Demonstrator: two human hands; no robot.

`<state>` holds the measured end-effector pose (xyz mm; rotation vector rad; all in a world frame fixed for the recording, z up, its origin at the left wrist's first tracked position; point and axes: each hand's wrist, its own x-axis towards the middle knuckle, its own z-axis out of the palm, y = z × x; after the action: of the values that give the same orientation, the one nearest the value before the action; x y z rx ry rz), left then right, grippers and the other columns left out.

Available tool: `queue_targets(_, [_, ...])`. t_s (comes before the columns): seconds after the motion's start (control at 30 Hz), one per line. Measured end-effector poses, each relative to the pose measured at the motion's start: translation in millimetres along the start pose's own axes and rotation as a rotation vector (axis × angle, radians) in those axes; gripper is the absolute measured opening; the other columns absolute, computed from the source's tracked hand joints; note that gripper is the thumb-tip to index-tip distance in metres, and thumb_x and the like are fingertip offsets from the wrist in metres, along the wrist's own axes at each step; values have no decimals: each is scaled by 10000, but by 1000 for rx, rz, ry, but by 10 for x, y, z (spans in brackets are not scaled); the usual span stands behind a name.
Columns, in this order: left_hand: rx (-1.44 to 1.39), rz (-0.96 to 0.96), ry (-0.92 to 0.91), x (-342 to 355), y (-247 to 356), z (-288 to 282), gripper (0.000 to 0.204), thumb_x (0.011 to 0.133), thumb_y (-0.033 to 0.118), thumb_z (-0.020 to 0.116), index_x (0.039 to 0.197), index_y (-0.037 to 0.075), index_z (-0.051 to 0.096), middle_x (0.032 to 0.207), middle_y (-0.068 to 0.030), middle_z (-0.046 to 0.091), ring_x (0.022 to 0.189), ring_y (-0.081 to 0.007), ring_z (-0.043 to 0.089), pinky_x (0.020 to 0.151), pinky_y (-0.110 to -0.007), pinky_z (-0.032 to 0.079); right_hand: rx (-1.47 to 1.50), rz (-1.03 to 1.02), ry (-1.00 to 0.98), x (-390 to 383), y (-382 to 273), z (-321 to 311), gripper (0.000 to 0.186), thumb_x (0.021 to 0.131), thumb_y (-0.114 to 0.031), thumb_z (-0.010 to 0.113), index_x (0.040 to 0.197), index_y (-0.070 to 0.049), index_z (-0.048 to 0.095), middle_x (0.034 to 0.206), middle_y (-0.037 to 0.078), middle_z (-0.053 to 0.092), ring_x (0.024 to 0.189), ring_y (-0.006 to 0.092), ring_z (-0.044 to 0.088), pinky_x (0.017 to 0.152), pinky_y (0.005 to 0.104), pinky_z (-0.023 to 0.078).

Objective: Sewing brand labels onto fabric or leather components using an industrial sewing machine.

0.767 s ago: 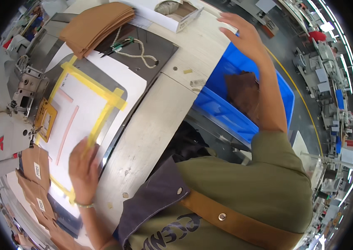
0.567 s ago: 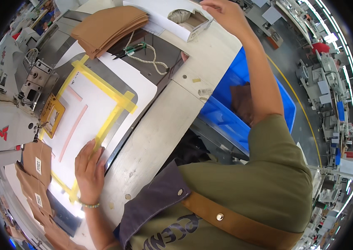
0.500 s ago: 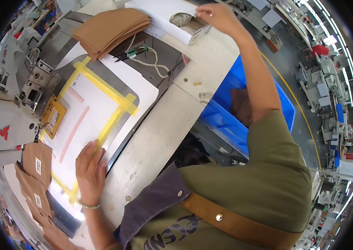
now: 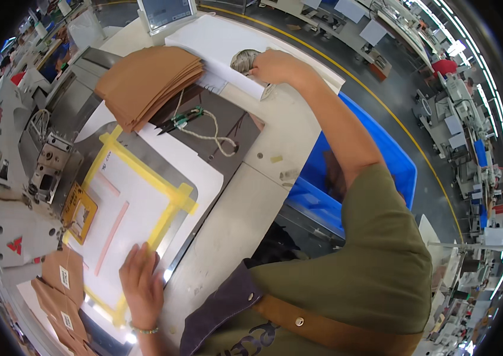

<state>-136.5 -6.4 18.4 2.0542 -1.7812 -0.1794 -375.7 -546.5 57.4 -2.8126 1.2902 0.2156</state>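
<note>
My left hand [image 4: 141, 282] lies with its fingers stretched out on the near right edge of a white sheet [image 4: 144, 184] framed in yellow tape [image 4: 165, 219]. Pink strips run across this sheet. My right hand [image 4: 278, 66] is over a white open box [image 4: 204, 44] at the back, fingers curled down against a coiled grey-beige bundle [image 4: 244, 60]. What those fingertips grip, if anything, is hidden. Left of the sheet, a yellow-framed plate [image 4: 80, 213] sits beneath the head of a sewing machine [image 4: 49, 166].
A stack of brown pieces [image 4: 150, 80] lies at the back left, beside green-handled thread snips [image 4: 183, 120] on a cord. Brown pieces with white labels [image 4: 64, 276] hang at the near left. A blue bin [image 4: 316, 172] stands right of the table. A screen [image 4: 167, 13] is behind.
My right hand has come down and leftward from above the box's right end to the bundle inside. My left hand stays flat on the taped sheet. The whole view has shifted.
</note>
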Motion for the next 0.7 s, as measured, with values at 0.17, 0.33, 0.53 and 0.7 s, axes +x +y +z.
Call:
queue_targets(0.17, [25,-21,-33,5,-16,16,447,924,86,705,1364,12,701,1538,-174,636,1457,-437,545,1186,-522,426,-51,57,-68,32,-62,4,394,1053,-351,622,1062,1,801,1071,240,793,1018,432,760,897,527,597])
queue_targets(0.33, [41,-85,-46,-21,-12,25,464,911,74,719,1371,20,693,1551,-159,632,1483,-434,521,1213,-528,406,-28,103,-77,-18,-63,-17,410,1000,-390,695,1137,-13,782,1095,217,792,1054,409,760,896,510,600])
queue_targets(0.53, [56,-102,-25,-10,21,31,487,900,48,723,1384,32,672,1557,-158,627,1486,-437,517,1222,-533,403,-49,24,-84,-5,-21,-97,418,857,-415,796,1057,-50,833,1042,160,817,996,346,783,848,463,622])
queue_targets(0.7, [65,-114,-24,4,33,22,508,903,37,714,1408,37,659,1558,-161,625,1486,-440,516,1219,-539,404,59,-6,-116,29,7,-115,484,836,-317,815,1264,-93,791,1132,181,799,1065,371,759,910,473,599])
